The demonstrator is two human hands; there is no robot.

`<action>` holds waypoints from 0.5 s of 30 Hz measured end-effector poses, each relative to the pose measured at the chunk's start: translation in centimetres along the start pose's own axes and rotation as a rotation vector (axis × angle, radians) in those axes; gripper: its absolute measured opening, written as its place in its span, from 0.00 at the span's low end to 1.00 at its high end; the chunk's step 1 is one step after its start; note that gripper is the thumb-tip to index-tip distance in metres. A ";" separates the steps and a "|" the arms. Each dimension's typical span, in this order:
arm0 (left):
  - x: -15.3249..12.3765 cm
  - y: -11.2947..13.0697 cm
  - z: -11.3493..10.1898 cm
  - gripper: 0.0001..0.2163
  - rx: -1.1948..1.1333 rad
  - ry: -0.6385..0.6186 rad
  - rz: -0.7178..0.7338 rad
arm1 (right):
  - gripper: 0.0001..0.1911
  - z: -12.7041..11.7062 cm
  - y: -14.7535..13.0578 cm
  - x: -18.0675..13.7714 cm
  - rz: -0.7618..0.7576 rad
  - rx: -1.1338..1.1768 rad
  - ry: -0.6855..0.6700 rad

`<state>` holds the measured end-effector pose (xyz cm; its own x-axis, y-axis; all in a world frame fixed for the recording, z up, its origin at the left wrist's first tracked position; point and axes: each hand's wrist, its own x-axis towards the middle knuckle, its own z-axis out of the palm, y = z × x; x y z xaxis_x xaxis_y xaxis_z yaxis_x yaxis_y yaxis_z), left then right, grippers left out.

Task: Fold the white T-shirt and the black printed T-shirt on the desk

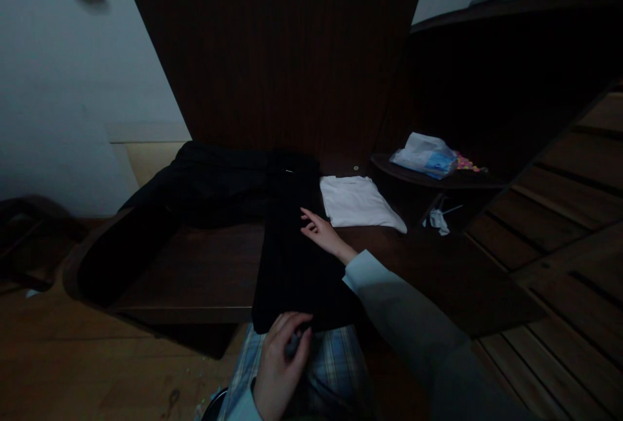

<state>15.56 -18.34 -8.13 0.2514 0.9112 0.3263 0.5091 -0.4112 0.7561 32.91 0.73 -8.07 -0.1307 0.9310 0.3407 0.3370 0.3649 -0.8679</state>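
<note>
A black garment [296, 265], its kind hard to make out in the dim light, lies over the dark wooden bench and reaches its front edge. My right hand [318, 233] rests on the cloth, palm down with fingers stretched out. At the near hem, my left hand [282, 356] is curled, thumb and forefinger pinching the dark fabric. More black cloth [214, 181] lies along the back of the bench to the left. A folded white cloth [360, 204] lies just right of the garment.
The dark bench [204, 278] backs onto a tall dark wood panel [277, 51]. A curved shelf [413, 176] at right holds a white and blue plastic packet [428, 155] and small pink and yellow items [466, 162]. Crumpled white paper [439, 221] sits below. Wooden slats [559, 226] stand far right.
</note>
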 end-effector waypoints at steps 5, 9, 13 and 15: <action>0.1 -0.8 0.1 0.10 0.004 -0.047 -0.078 | 0.26 -0.4 -0.8 0.0 0.091 0.056 0.037; 0.0 -1.6 0.1 0.15 0.005 -0.045 -0.037 | 0.17 -2.3 -3.0 -2.5 0.069 0.107 0.068; 0.1 -2.0 0.0 0.12 -0.014 -0.043 0.016 | 0.13 -4.5 -5.2 -8.6 0.102 0.107 0.065; 0.2 -1.9 -0.1 0.11 0.004 -0.041 0.043 | 0.13 -5.4 -6.0 -12.1 0.137 0.032 0.085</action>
<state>14.52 -17.38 -9.48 0.3066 0.8912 0.3344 0.5005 -0.4497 0.7398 37.47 -12.76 -5.03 -0.0053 0.9692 0.2464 0.3164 0.2354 -0.9190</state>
